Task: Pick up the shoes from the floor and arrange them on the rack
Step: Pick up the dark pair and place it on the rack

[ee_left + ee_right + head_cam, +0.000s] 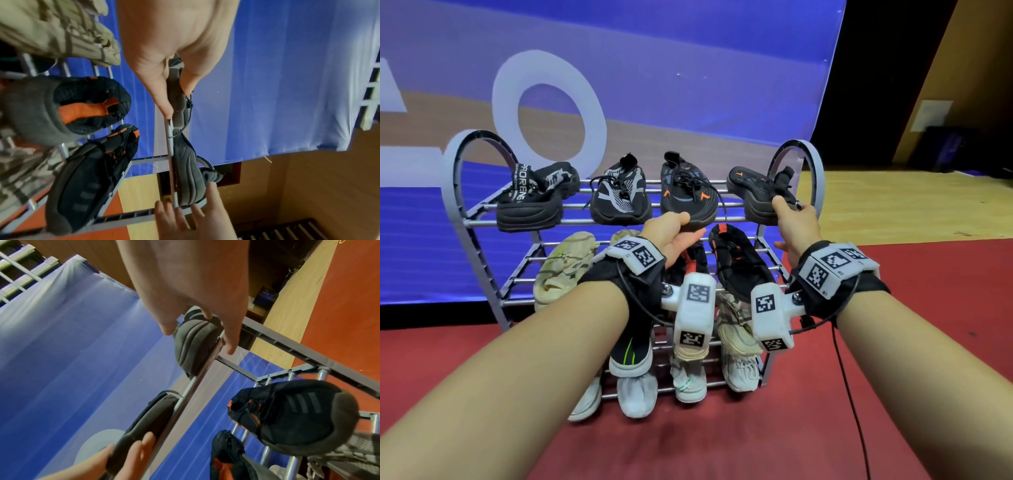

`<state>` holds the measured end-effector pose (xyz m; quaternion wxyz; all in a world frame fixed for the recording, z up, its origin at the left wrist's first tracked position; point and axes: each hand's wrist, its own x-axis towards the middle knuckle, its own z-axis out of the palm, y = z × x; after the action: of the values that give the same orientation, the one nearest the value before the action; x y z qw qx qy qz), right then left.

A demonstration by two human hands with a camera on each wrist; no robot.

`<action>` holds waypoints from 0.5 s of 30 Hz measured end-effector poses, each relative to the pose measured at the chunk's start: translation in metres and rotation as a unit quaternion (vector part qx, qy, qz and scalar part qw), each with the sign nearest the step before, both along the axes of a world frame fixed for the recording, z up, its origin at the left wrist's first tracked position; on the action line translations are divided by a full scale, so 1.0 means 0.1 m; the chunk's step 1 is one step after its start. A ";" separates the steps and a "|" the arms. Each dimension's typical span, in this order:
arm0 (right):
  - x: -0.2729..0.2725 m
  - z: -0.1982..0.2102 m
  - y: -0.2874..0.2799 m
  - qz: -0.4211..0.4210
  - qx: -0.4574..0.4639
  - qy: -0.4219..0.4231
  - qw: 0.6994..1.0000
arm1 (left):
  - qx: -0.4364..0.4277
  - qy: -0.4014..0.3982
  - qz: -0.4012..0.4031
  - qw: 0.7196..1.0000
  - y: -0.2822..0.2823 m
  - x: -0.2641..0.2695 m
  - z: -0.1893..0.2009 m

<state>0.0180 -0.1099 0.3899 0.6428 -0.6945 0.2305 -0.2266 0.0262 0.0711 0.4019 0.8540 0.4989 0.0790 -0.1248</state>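
Settling the last pair on the rack's (465,219) top shelf

Left hand (671,236) pinches one black shoe's (688,192) toe, right hand (796,222) the other's (756,195); next, probably square them, then let go.

One rack (470,222), four dark shoes on its top tier

head: above and behind both forearms, looking forward-down at grey metal three-tier shoe rack (482,219) | left wrist: close, along fingers, under top tier | right wrist: close, likewise | shared: top front rail (170,162), black orange-trimmed shoes (287,417)
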 end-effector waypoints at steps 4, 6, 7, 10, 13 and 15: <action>-0.38 0.08 0.20 0.002 0.039 0.006 0.999 | -0.062 -0.027 -0.025 0.997 0.17 -0.36 0.08; -0.61 0.17 0.36 0.040 0.072 -0.009 0.997 | -0.051 -0.056 -0.049 0.996 0.31 -0.57 0.13; -0.71 0.19 0.42 0.064 0.094 -0.015 0.993 | -0.028 -0.082 -0.060 0.994 0.39 -0.66 0.15; -1.03 0.25 0.69 0.122 0.136 -0.029 0.983 | 0.080 -0.161 -0.067 0.982 0.69 -0.85 0.16; -1.24 0.29 0.92 0.153 0.146 -0.067 0.975 | 0.163 -0.202 -0.070 0.963 0.95 -0.95 0.18; -1.35 0.34 0.96 0.154 0.144 -0.102 0.972 | 0.185 -0.212 -0.065 0.957 1.08 -0.97 0.22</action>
<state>-0.1165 -0.0138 0.4238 0.7832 -0.5950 0.0841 -0.1595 -0.0712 0.1793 0.4240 0.7342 0.6669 -0.1150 -0.0549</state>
